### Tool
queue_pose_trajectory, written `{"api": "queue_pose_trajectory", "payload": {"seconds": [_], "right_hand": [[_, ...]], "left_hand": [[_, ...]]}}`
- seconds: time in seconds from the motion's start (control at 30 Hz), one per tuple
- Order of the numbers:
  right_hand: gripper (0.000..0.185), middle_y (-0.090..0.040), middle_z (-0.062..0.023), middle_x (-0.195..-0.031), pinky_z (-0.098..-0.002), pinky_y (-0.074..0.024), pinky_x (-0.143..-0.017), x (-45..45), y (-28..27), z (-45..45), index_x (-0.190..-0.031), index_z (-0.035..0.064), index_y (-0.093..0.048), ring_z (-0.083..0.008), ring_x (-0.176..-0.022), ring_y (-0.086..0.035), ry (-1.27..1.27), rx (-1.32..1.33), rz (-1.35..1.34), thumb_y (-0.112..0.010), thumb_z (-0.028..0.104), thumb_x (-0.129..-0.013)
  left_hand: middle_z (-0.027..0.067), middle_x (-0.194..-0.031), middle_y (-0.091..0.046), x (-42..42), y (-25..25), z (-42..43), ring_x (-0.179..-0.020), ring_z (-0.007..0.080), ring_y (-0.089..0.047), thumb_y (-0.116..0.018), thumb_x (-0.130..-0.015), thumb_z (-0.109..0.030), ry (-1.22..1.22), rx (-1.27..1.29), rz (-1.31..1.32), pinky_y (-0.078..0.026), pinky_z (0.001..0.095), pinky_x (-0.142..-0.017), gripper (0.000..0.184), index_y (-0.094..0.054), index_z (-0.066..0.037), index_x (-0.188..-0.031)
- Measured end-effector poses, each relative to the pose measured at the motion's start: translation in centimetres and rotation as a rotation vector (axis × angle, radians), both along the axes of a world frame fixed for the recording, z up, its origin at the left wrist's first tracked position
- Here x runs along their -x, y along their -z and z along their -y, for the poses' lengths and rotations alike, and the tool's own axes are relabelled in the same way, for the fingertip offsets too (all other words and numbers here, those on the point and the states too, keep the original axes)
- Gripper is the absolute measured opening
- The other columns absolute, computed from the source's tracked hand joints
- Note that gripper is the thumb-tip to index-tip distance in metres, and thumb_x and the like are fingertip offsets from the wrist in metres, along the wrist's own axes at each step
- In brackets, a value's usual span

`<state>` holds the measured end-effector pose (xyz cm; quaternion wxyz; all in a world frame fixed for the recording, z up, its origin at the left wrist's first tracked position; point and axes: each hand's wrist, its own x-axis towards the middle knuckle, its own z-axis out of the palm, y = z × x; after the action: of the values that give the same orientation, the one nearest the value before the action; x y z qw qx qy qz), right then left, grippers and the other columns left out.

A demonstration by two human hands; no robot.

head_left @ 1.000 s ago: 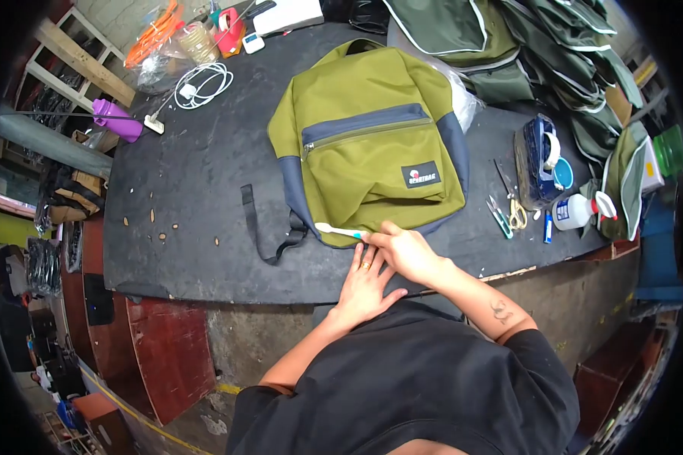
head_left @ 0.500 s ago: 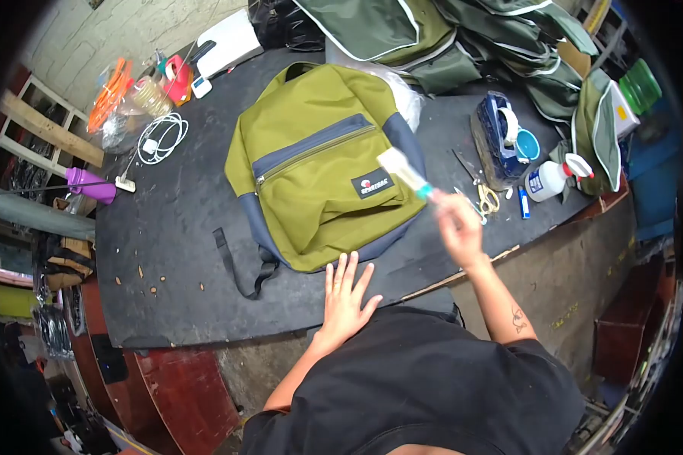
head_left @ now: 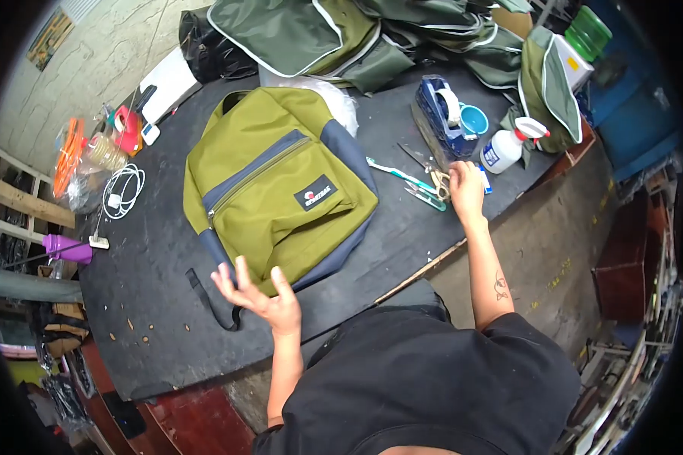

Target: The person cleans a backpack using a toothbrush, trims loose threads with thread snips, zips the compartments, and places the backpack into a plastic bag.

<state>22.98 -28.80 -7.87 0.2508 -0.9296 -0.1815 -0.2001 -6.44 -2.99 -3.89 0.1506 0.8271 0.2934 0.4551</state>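
the green backpack [head_left: 273, 189] lies front up across the middle of the black surface [head_left: 155, 280], its lower end towards the near edge and a loose strap [head_left: 199, 288] trailing on the side of the near left corner. laid this way, it seems to turn its zipped pocket up within easy reach of both hands. the left hand [head_left: 262, 299] hovers with fingers spread wide at the bag's lower end, gripping nothing, which suggests it is not needed to steady the cloth. the right hand [head_left: 467, 186] is down by the near edge, towards the right corner, beside the scissors [head_left: 439, 182] and snips [head_left: 426, 197]; its fingertips are curled, and whether they hold anything cannot be told. the toothbrush [head_left: 395, 170] lies among these tools, handle towards that hand, presumably kept there to be close at hand. the spray bottle [head_left: 502, 152] stands nearer the right corner.

half a second ago the right hand held the toothbrush above the bag's right side and the left lay flat at its lower edge; now the brush is down by the scissors and the left is raised.
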Motion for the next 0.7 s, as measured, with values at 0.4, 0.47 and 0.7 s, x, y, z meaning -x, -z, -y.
{"api": "queue_pose_trajectory", "payload": {"seconds": [0.4,0.47,0.7], "right_hand": [[0.009,-0.056,-0.0132,-0.079,-0.0427,-0.0449,-0.072,-1.5,1.8,3.3,-0.088,0.0033,-0.062,-0.0313,-0.081,-0.056,0.246,-0.1,0.211,-0.057,0.005,-0.081],[0.009,-0.056,-0.0132,-0.08,-0.0427,-0.0449,-0.072,-1.8,2.0,3.6,-0.088,0.0036,-0.061,-0.0312,-0.081,-0.056,0.278,-0.046,0.188,-0.057,0.005,-0.08],[0.01,-0.055,-0.011,-0.082,-0.0426,-0.0429,-0.075,0.1,0.4,0.7,-0.086,0.0072,-0.061,-0.0309,-0.086,-0.055,0.084,-0.108,-0.087,-0.059,0.007,-0.077]], "left_hand": [[0.0231,-0.147,-0.018,2.3,5.4,-0.6,-0.136,0.0378,-0.021,-0.061,-0.087,-0.022,-0.024,0.255,-0.032,-0.019,0.0481,-0.11,0.075,-0.019,-0.003,-0.146],[0.0231,-0.147,-0.018,2.2,5.3,-0.6,-0.135,0.0378,-0.021,-0.06,-0.087,-0.023,-0.025,0.273,-0.024,-0.019,0.0478,-0.11,0.075,-0.019,-0.003,-0.146],[0.0233,-0.146,-0.019,2.4,5.3,-0.8,-0.135,0.0379,-0.022,-0.06,-0.088,-0.025,-0.019,0.273,-0.019,-0.019,0.0484,-0.11,0.074,-0.019,-0.003,-0.146]]}}
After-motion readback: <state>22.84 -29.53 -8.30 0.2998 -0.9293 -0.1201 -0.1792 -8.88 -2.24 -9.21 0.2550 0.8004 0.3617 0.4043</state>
